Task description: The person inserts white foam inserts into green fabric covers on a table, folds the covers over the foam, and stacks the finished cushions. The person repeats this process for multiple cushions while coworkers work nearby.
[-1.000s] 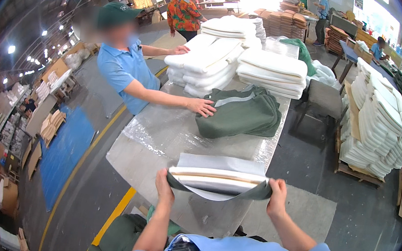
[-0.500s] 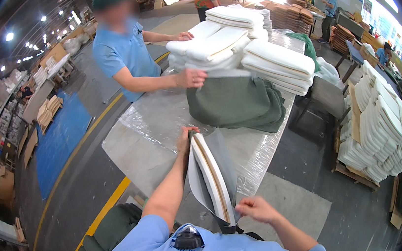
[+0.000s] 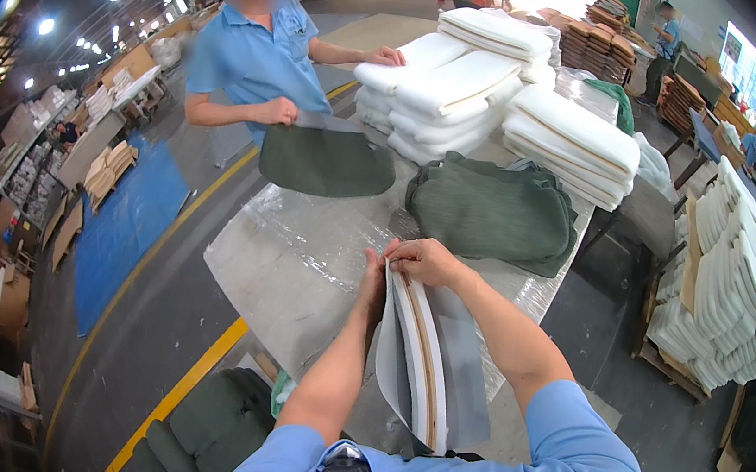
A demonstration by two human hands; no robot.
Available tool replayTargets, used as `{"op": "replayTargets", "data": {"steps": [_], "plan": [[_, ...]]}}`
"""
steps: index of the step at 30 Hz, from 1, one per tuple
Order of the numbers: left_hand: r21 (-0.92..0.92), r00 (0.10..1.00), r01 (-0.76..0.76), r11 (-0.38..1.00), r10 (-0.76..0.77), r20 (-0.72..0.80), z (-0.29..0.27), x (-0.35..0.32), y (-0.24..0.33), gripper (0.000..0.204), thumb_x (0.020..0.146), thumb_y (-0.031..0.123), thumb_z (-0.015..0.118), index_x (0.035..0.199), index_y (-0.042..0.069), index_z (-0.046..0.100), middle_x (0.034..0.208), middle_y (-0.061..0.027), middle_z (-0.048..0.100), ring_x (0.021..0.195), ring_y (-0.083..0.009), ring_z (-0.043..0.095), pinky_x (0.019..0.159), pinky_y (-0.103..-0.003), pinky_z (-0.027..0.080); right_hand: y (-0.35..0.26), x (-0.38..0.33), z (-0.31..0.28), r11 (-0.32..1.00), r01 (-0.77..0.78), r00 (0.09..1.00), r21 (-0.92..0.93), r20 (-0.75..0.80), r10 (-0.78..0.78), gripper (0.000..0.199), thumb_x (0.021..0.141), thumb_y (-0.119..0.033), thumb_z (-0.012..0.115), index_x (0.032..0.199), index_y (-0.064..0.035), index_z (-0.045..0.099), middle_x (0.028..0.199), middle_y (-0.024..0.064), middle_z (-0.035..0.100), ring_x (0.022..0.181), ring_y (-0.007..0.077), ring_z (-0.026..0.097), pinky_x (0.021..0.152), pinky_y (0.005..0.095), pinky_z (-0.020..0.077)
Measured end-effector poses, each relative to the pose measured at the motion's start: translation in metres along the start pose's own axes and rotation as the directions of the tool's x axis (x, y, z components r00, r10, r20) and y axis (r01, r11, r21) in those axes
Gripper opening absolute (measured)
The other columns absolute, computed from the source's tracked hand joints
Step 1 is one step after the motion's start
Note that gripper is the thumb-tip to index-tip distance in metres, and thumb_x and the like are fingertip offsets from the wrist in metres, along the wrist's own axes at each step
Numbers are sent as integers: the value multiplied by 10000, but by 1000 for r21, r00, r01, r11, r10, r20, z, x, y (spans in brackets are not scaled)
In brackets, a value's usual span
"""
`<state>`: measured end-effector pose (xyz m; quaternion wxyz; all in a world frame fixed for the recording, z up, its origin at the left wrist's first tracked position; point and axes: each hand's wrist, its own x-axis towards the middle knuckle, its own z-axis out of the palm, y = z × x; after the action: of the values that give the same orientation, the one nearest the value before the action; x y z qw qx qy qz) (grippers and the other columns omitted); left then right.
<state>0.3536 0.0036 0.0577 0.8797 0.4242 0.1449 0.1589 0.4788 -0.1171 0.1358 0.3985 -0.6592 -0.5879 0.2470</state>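
Curved seat panel point(image 3: 421, 353) held on edge at lower centre of frame.
Top end is pinched by right hand point(image 3: 426, 262), fingers closed on it; left hand point(image 3: 373, 282) is pressed against its left face, grip not fully visible. Green cover point(image 3: 326, 160) is held by a co-worker at upper left; green fabric pile point(image 3: 493, 212) and white foam stacks point(image 3: 505, 101) are seen above on plastic-covered table point(image 3: 292, 254).
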Motion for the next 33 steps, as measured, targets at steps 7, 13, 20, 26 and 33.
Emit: {"op": "replayTargets", "data": {"steps": [7,13,20,26,33], "plan": [[202,994,59,978,-76,78,5,25,88,977,1031,802,144,1642,72,364,1483,-202,589,1299,-288,597,1133,-429,472,-7,1,49,956,34,954,290,-294,55,214,1033,-212,660,1141,-46,742,1092,110,747,1017,277,676,943,389,516],[577,914,95,811,-301,272,63,50,79,1003,1010,838,190,1557,57,501,1336,-218,676,1196,-273,659,1057,-400,517,28,-17,53,903,12,929,429,-339,149,187,1045,-203,662,1064,-25,715,1025,77,729,979,197,647,899,357,506],[659,902,167,733,-383,198,71,32,68,1032,984,869,272,1398,4,653,1171,-228,739,1037,-263,719,920,-347,571,35,-33,65,858,63,932,510,-337,132,180,1068,-195,644,1112,-30,701,1018,36,721,966,168,632,877,349,508],[502,972,1,865,-118,202,68,28,50,886,1076,729,303,1382,-27,650,1216,-207,738,1131,-235,692,1017,-373,534,38,-37,59,903,97,904,419,-417,97,135,1061,-138,637,1097,-27,705,1089,52,727,1035,162,628,938,326,496],[690,921,324,647,-49,-387,-16,-158,-80,362,1089,365,585,1029,20,679,872,-10,644,798,-139,601,685,-335,493,77,-92,14,830,215,750,515,-631,198,217,1078,-167,619,1138,2,740,1235,14,691,1063,117,612,990,286,464]]}}
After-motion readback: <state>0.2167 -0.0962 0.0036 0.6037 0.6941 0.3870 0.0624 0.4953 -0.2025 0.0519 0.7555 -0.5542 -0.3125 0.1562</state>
